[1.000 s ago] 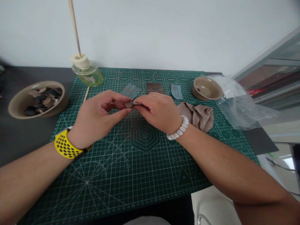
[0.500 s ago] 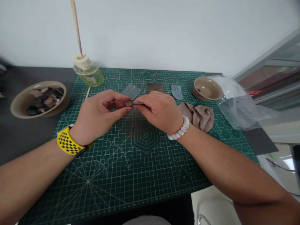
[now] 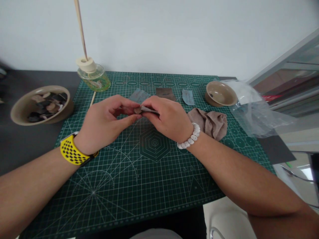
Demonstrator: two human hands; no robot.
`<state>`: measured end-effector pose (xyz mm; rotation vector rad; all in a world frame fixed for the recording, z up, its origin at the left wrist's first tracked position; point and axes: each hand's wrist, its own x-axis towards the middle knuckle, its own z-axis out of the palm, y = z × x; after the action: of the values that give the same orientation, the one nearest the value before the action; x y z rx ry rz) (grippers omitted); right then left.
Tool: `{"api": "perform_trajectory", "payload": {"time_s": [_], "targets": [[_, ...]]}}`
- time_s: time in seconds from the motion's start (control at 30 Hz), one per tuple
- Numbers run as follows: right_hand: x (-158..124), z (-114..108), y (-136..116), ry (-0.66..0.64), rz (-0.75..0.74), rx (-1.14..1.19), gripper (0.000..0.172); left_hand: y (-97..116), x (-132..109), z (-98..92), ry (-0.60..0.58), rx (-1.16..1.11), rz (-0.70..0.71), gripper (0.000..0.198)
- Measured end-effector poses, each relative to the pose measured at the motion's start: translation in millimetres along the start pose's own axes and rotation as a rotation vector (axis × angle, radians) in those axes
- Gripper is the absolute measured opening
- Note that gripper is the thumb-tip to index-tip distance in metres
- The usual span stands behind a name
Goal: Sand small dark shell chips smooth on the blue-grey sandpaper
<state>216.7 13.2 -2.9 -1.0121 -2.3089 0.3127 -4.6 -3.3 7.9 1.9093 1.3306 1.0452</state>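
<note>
Over a green cutting mat, my left hand pinches a small brown round piece between thumb and fingers. My right hand holds a thin grey strip flat against that piece. The two hands meet fingertip to fingertip above the middle of the mat. A yellow watch band is on my left wrist and a white bead bracelet on my right.
A tan bowl of dark and pale round pieces stands at the left. A second tan bowl sits at the back right beside a clear plastic bag. Three grey-brown strips, a brown cloth and a reed diffuser bottle lie on the mat.
My right hand has slid the strip slightly left and back across the round piece. My left hand has stayed almost still.
</note>
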Motion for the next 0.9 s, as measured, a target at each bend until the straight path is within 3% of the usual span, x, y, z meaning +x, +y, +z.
{"api": "perform_trajectory", "payload": {"time_s": [0.2, 0.67, 0.9], "targets": [[-1.6, 2.2, 0.9, 0.05, -0.03, 0.041, 0.014, -4.6, -1.1, 0.2, -0.014, 0.023, -0.004, 0.017], [-0.7, 1.0, 5.3, 0.017, -0.056, 0.017, 0.016, -7.0, -3.7, -2.0, -0.018, 0.104, 0.046, 0.012], [-0.9, 0.4, 2.1, 0.028, -0.064, 0.045, 0.016, -4.6, -2.9, -1.5, -0.014, 0.107, 0.002, 0.01]]}}
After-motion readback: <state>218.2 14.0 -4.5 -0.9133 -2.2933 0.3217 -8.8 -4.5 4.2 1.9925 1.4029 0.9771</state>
